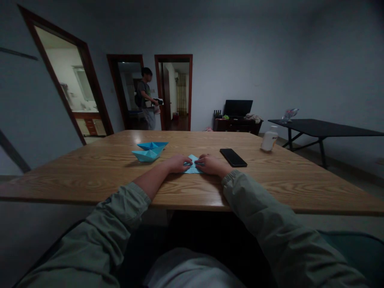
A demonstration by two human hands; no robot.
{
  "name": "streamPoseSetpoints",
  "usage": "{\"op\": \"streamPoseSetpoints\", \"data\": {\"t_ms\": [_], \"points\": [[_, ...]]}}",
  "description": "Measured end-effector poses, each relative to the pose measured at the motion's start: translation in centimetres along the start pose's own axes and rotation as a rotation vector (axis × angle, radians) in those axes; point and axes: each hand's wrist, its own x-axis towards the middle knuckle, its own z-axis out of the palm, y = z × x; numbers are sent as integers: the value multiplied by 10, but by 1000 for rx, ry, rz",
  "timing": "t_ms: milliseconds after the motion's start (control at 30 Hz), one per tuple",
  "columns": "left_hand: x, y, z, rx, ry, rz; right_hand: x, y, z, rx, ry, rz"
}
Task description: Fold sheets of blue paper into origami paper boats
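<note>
A light blue sheet of folded paper (pixel 193 169) lies flat on the wooden table in front of me, its top coming to a point. My left hand (pixel 179 164) is on its left side, fingers curled and pressing on the paper. From the other side my right hand (pixel 208 164) grips the right part in the same way, and the fingertips of both almost meet over the middle. Left of my hands stand two folded paper boats, a light blue one (pixel 147 155) in front and a darker blue one (pixel 151 145) close behind it.
A black phone (pixel 233 157) lies right of my hands on the wooden table (pixel 99 180). Farther right stands a white bottle (pixel 269 139). Beyond the table, a person (pixel 145 98) stands near the doorways, and a black table (pixel 324 127) is at the right.
</note>
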Motion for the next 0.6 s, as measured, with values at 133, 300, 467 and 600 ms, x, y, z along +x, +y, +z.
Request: {"op": "streamPoseSetpoints", "data": {"t_ms": [133,300,467,600], "points": [[-2,8,-6,-12,-66,45,-2,1,0,82,27,-19],[-9,12,-11,-108,-127,-14,-9,2,-4,168,-14,-53],[-11,-3,-7,-191,-115,-59,-13,5,-4,192,-30,3],[-10,-8,-7,-231,-111,-88,-13,5,-5,249,-55,43]]}}
